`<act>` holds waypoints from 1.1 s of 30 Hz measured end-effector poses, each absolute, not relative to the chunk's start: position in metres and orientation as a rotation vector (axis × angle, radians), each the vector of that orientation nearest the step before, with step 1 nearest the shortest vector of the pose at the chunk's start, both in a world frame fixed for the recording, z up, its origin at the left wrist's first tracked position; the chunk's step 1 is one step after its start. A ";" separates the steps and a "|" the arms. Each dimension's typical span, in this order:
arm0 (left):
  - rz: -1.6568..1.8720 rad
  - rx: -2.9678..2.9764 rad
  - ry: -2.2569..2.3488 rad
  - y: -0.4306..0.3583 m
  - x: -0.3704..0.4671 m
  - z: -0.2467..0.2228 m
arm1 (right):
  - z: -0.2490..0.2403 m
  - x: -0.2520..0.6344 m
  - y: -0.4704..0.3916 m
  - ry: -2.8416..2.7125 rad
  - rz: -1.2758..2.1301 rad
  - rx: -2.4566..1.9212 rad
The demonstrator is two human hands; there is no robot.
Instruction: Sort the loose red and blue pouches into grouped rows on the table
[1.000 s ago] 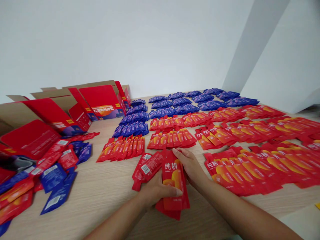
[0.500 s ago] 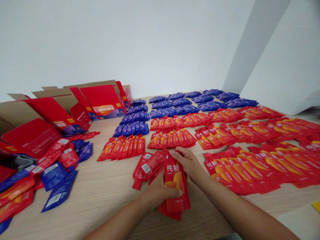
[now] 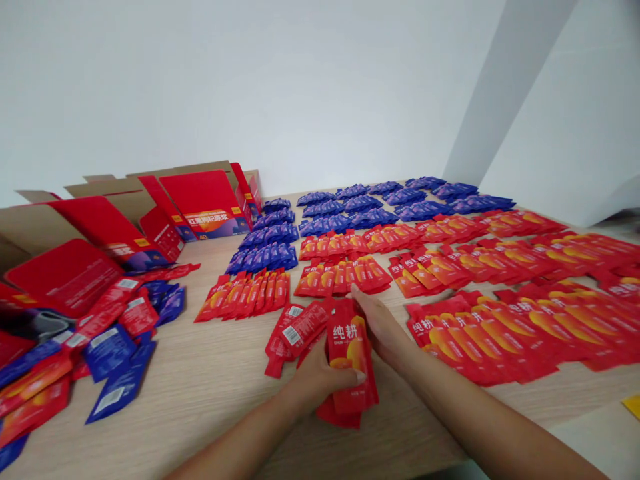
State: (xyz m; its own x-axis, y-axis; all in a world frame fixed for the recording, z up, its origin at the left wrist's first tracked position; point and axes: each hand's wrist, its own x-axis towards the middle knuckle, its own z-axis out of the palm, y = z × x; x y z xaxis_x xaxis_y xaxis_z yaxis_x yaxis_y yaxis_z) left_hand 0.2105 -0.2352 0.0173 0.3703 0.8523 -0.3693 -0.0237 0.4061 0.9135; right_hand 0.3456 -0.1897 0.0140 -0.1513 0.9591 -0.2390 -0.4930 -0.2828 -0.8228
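Note:
In front of me, a small stack of red pouches (image 3: pixel 349 347) with orange fruit print is held above the table. My left hand (image 3: pixel 320 373) grips the stack from the left, its thumb across the front pouch. My right hand (image 3: pixel 380 323) lies along the stack's right edge near the top; its fingers are mostly hidden behind the pouches. Just left of the stack, loose red pouches (image 3: pixel 306 328) lie with their barcode side up. A fanned row of red pouches (image 3: pixel 345 275) lies right behind my hands.
Overlapping rows of red pouches (image 3: pixel 490 333) spread on the right. Blue pouches (image 3: pixel 270 257) lie in groups farther back. At left, opened red cartons (image 3: pixel 207 203) stand by the wall, with a mixed heap of red and blue pouches (image 3: pixel 117 357) before them.
My right thumb has moved off the front of the top pouch to its right edge. My left hand keeps its grip, and the stack has risen very slightly.

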 end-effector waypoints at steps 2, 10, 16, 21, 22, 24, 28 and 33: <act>0.760 0.915 1.014 -0.232 0.210 0.015 | 0.016 0.348 -0.189 -0.794 1.668 -0.958; 0.801 0.717 0.869 -0.231 0.209 0.022 | 0.007 0.339 -0.192 -0.958 1.515 -1.007; 0.614 0.842 0.682 -0.232 0.209 0.018 | 0.009 0.365 -0.173 -1.178 1.292 -1.188; 0.198 1.324 0.783 -0.237 0.206 0.013 | 0.011 0.396 -0.162 -1.453 1.088 -1.441; 0.214 1.485 0.862 -0.239 0.205 0.015 | 0.010 0.401 -0.162 -1.499 1.019 -1.498; 0.351 1.823 0.997 -0.241 0.204 0.020 | 0.006 0.406 -0.165 -1.571 0.866 -1.608; 0.566 2.347 0.881 -0.245 0.207 0.015 | -0.002 0.406 -0.172 -1.707 0.613 -1.742; 0.371 2.539 0.731 -0.250 0.218 -0.008 | 0.004 0.397 -0.183 -1.894 0.427 -1.705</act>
